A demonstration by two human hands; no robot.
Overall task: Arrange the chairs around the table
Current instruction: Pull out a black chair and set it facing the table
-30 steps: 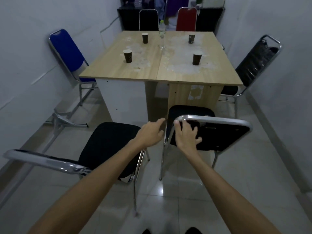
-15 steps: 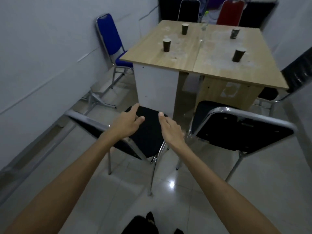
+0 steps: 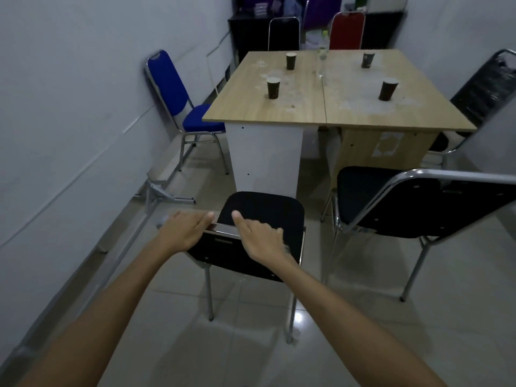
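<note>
Black chair, chrome frame; both hands on backrest.

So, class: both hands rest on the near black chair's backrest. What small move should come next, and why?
Probably close both hands, left hand and right hand, on the black chair and push it toward the table; a floor gap separates them.

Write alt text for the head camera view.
Both hands, left hand and right hand, rest on the backrest of a black chair facing a wooden table that holds four dark cups; blue, red and other black chairs surround it.
</note>
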